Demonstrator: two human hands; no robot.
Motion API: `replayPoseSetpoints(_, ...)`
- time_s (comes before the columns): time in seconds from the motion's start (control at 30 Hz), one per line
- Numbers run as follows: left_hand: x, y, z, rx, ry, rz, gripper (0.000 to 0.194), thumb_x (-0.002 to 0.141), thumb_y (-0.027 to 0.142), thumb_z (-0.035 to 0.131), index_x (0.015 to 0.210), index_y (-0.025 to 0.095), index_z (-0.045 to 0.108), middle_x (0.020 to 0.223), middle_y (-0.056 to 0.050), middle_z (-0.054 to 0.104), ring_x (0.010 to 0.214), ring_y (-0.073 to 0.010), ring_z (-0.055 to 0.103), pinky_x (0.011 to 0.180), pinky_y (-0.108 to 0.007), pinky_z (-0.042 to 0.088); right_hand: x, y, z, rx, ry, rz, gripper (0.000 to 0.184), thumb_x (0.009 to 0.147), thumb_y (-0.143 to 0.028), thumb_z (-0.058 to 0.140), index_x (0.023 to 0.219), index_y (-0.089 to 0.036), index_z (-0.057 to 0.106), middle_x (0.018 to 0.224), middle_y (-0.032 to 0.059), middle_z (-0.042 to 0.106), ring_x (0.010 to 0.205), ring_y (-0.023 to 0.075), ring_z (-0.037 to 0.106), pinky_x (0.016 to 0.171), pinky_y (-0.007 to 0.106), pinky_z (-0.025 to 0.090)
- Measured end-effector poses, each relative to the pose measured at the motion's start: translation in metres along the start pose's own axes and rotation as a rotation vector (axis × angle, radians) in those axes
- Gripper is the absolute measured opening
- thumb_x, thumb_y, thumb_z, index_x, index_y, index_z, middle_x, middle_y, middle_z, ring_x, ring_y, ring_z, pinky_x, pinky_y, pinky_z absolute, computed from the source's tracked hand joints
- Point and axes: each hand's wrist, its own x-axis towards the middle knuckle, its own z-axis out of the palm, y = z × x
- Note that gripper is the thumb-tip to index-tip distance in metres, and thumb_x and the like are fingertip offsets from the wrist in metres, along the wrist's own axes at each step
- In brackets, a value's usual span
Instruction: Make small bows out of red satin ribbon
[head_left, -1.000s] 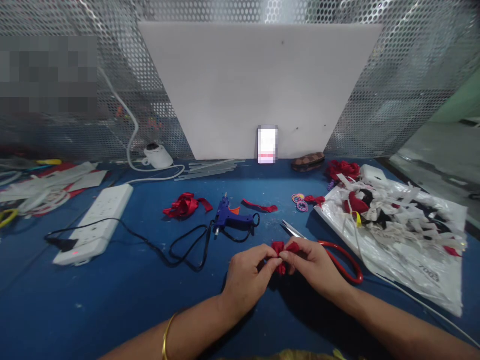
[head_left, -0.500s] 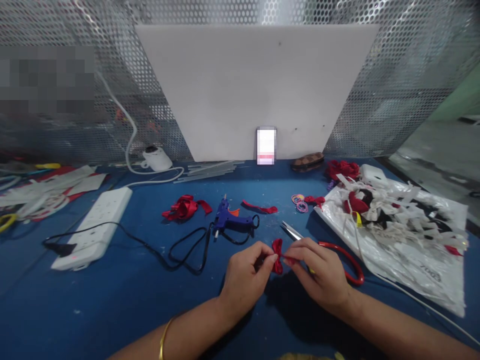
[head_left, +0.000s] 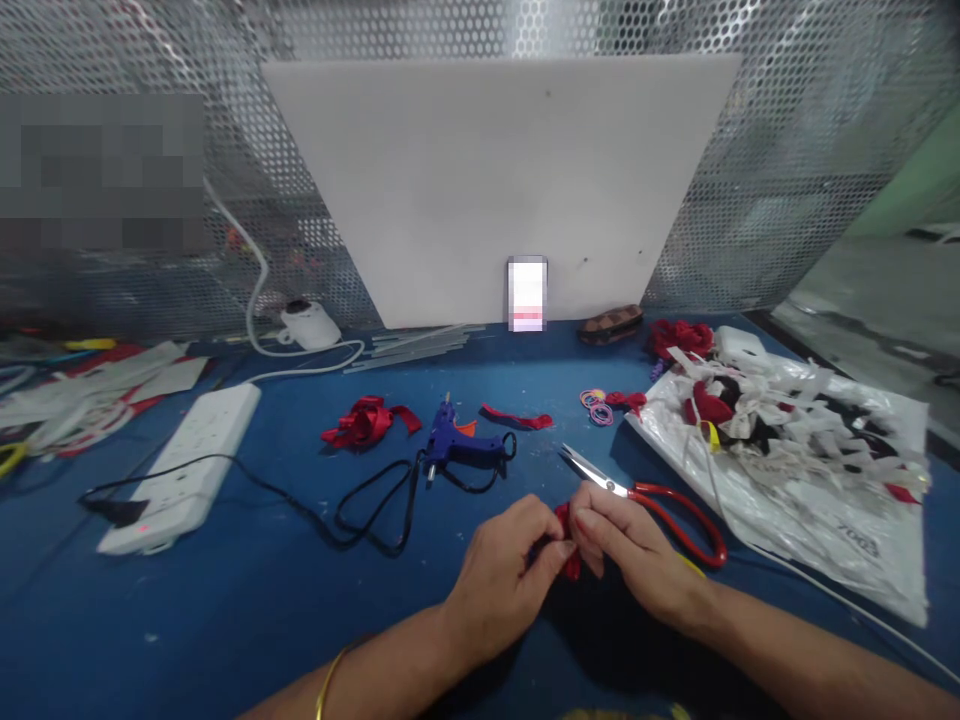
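Observation:
A small red ribbon bow is held between my hands, mostly covered by the fingers. My left hand pinches it from the left with thumb and forefinger. From the right, my right hand closes on the same bow, fingertips pressed against it. Just behind my right hand lie red-handled scissors, blades pointing to the upper left. Beyond my left hand, a blue glue gun rests on its side. Farther back is a strip of red ribbon.
A heap of red ribbon and a white power strip lie to the left. Hair ties sit near a white plastic bag with fabric scraps on it. A phone leans on the white board.
Both hands have come closer together and a little lower. My right fingers now cover much of the bow, which showed plainly before. More of the scissors is now visible.

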Motion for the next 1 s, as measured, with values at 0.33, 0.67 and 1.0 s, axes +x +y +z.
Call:
replayPoseSetpoints(0.33,0.001,-0.001,-0.003,-0.168,-0.198,0.079,0.022,0.091,0.02,0.039,0.074,0.016,0.053,0.072,-0.001,0.052,0.07,-0.0122,0.047,0.067,-0.025,0.036,-0.004,-0.007,-0.008,-0.338,-0.153,-0.223,0.027,0.098,-0.031,0.033,0.077,-0.019,0.045,0.071,-0.0015,0.051,0.064,0.0093,0.047,0.061,0.021,0.037)
replayPoseSetpoints(0.67,0.007,-0.004,-0.004,-0.346,-0.152,-0.011,0.023,0.087,0.027,0.046,0.067,0.016,0.049,0.065,0.001,0.048,0.064,-0.0119,0.043,0.063,-0.025,0.034,-0.002,-0.002,-0.01,-0.258,-0.09,-0.204,0.028,0.097,-0.032,0.036,0.074,-0.019,0.046,0.067,-0.0028,0.047,0.06,0.009,0.043,0.057,0.022,0.033)
replayPoseSetpoints(1.0,0.009,-0.009,0.005,-0.548,0.074,-0.277,0.039,0.063,0.036,0.079,0.085,0.014,0.056,0.077,-0.001,0.062,0.066,-0.012,0.051,0.06,-0.023,0.038,0.001,-0.001,-0.001,0.027,0.116,-0.154,0.028,0.097,-0.034,0.04,0.078,-0.018,0.054,0.076,0.001,0.054,0.074,0.0124,0.052,0.073,0.025,0.04)
